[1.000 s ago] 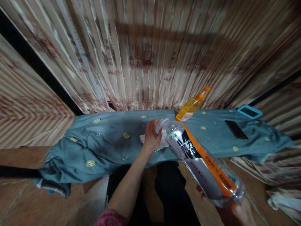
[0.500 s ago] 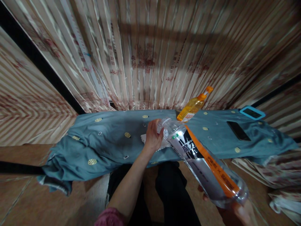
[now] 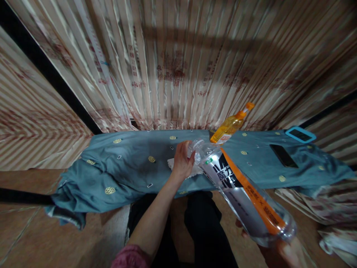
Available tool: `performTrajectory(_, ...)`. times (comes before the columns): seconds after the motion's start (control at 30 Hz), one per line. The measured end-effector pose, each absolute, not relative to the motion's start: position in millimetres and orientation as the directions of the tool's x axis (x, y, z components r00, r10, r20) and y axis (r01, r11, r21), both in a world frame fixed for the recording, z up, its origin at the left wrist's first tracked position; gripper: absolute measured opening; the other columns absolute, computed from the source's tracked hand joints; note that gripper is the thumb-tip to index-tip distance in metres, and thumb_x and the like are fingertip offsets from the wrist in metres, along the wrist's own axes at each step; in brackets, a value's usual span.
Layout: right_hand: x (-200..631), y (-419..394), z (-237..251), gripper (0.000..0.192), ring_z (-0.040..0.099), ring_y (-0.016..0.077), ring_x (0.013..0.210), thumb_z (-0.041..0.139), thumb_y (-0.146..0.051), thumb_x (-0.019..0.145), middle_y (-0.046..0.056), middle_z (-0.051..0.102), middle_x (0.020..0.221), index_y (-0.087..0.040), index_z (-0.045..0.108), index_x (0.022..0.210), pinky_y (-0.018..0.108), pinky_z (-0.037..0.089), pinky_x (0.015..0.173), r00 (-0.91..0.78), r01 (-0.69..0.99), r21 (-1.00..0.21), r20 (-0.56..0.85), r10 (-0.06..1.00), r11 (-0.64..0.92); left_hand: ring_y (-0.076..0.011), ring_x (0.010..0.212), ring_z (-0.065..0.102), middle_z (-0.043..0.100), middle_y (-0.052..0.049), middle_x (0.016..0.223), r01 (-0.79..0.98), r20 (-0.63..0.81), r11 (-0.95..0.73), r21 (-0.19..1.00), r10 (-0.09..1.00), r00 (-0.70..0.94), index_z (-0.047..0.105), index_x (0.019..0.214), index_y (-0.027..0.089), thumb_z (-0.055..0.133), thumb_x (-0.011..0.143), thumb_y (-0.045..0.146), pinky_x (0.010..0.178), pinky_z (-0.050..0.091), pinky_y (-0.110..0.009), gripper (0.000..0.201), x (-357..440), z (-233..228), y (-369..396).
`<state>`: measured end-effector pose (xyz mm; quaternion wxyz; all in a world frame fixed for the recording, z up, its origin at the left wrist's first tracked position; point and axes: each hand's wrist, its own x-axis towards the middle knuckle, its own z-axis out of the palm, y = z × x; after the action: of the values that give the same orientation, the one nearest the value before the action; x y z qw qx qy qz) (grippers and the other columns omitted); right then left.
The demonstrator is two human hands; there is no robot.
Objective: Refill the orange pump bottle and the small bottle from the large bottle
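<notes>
A large clear plastic bottle [image 3: 240, 193] with a silver and orange label lies tilted across my view, its neck toward the upper left. My left hand [image 3: 182, 162] is closed at the bottle's neck, its fingers partly hidden behind it. Around the bottle's lower end, at bottom right, my right hand [image 3: 281, 253] is wrapped, with most of its fingers out of sight underneath. Below the neck, a white scallop-edged cloth or paper [image 3: 196, 171] rests on the blue-green fabric [image 3: 134, 149], partly covered by my left hand and the bottle.
Behind the big bottle stands an orange-capped bottle of yellow-orange liquid [image 3: 228, 128]. To the right, a dark phone [image 3: 283, 155] and a blue-rimmed oval object [image 3: 300, 134] lie on the fabric. A pleated curtain [image 3: 173, 67] hangs directly behind; dark metal bars [image 3: 52, 74] slant at the sides.
Almost nothing differs. Both hands keep the same hold on the bottle, and the view has shifted very slightly.
</notes>
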<state>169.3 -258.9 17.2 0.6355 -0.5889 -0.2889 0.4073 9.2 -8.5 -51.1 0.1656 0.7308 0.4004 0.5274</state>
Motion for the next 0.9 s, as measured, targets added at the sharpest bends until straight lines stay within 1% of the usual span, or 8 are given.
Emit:
performTrajectory(0.13, 169.7, -258.3, 15.8, 0.075, 0.073, 0.0245, 0.082, 0.075, -0.068, 0.073, 0.007, 0.077, 0.094, -0.026, 0.062, 0.134, 0.031, 0.055, 0.063, 0.504, -0.154, -0.988, -0.088, 0.859, -0.010, -0.0285, 0.116, 0.064, 0.068, -0.017, 0.121, 0.403, 0.647, -0.632, 0.662, 0.753, 0.118, 0.056, 0.127, 0.017, 0.039, 0.102, 0.056, 0.102, 0.051, -0.048, 0.050, 9.4, -50.8, -9.1)
performTrajectory(0.23, 167.9, -259.3, 15.1, 0.074, 0.073, 0.0235, 0.082, 0.074, -0.069, 0.073, 0.007, 0.077, 0.099, -0.026, 0.063, 0.132, 0.031, 0.055, 0.065, 0.512, -0.146, -0.989, -0.073, 0.856, 0.002, -0.0286, 0.115, 0.063, 0.067, -0.017, 0.121, 0.399, 0.647, -0.633, 0.664, 0.753, 0.118, 0.056, 0.127, 0.017, 0.040, 0.102, 0.055, 0.101, 0.052, -0.048, 0.048, 8.8, -50.1, -9.7)
performTrajectory(0.33, 170.0, -261.5, 10.9, 0.077, 0.073, 0.0256, 0.084, 0.073, -0.071, 0.073, 0.008, 0.077, 0.102, -0.027, 0.062, 0.135, 0.033, 0.056, 0.065, 0.508, -0.143, -0.990, -0.073, 0.859, 0.000, -0.0285, 0.115, 0.063, 0.067, -0.016, 0.121, 0.395, 0.649, -0.637, 0.661, 0.750, 0.124, 0.056, 0.127, 0.018, 0.038, 0.102, 0.056, 0.101, 0.052, -0.048, 0.049, 8.1, -49.5, -9.9)
performTrajectory(0.5, 185.5, -263.0, -3.5, 0.088, 0.074, 0.0263, 0.081, 0.076, -0.078, 0.063, 0.008, 0.077, 0.110, -0.030, 0.062, 0.135, 0.035, 0.058, 0.064, 0.502, -0.192, -0.981, -0.120, 0.857, -0.026, -0.0284, 0.116, 0.063, 0.067, -0.016, 0.122, 0.387, 0.652, -0.641, 0.663, 0.748, 0.123, 0.056, 0.127, 0.018, 0.037, 0.102, 0.057, 0.101, 0.051, -0.048, 0.050, 8.0, -49.2, -9.5)
performTrajectory(0.63, 196.0, -261.4, -10.5, 0.087, 0.074, 0.0294, 0.074, 0.076, -0.080, 0.060, 0.009, 0.077, 0.098, -0.030, 0.066, 0.130, 0.038, 0.056, 0.057, 0.482, -0.193, -0.980, -0.145, 0.864, -0.057, -0.0289, 0.116, 0.063, 0.067, -0.016, 0.122, 0.390, 0.637, -0.632, 0.669, 0.759, 0.136, 0.057, 0.127, 0.019, 0.040, 0.102, 0.055, 0.102, 0.050, -0.048, 0.047, 7.7, -48.6, -9.8)
performTrajectory(0.73, 193.0, -261.6, -8.4, 0.087, 0.075, 0.0289, 0.077, 0.079, -0.079, 0.058, 0.009, 0.077, 0.107, -0.033, 0.065, 0.131, 0.038, 0.058, 0.060, 0.502, -0.221, -0.974, -0.154, 0.851, -0.046, -0.0288, 0.115, 0.063, 0.067, -0.016, 0.121, 0.386, 0.645, -0.638, 0.666, 0.753, 0.131, 0.056, 0.127, 0.018, 0.038, 0.102, 0.057, 0.102, 0.050, -0.048, 0.050, 7.9, -48.6, -10.0)
performTrajectory(0.8, 186.4, -262.5, -4.0, 0.088, 0.075, 0.0290, 0.081, 0.084, -0.072, 0.056, 0.009, 0.076, 0.114, -0.033, 0.064, 0.132, 0.038, 0.059, 0.063, 0.494, -0.225, -0.974, -0.135, 0.859, -0.024, -0.0290, 0.115, 0.063, 0.067, -0.017, 0.121, 0.380, 0.657, -0.645, 0.663, 0.745, 0.120, 0.056, 0.127, 0.017, 0.037, 0.102, 0.058, 0.102, 0.050, -0.048, 0.051, 8.3, -49.0, -9.9)
performTrajectory(0.9, 175.4, -265.3, 3.3, 0.080, 0.076, 0.0318, 0.085, 0.084, -0.069, 0.059, 0.010, 0.078, 0.110, -0.031, 0.065, 0.127, 0.041, 0.060, 0.065, 0.453, -0.170, -0.985, -0.059, 0.890, 0.021, -0.0297, 0.114, 0.063, 0.067, -0.018, 0.121, 0.379, 0.653, -0.644, 0.664, 0.747, 0.126, 0.057, 0.127, 0.017, 0.037, 0.102, 0.058, 0.101, 0.050, -0.049, 0.051, 8.5, -49.3, -10.0)
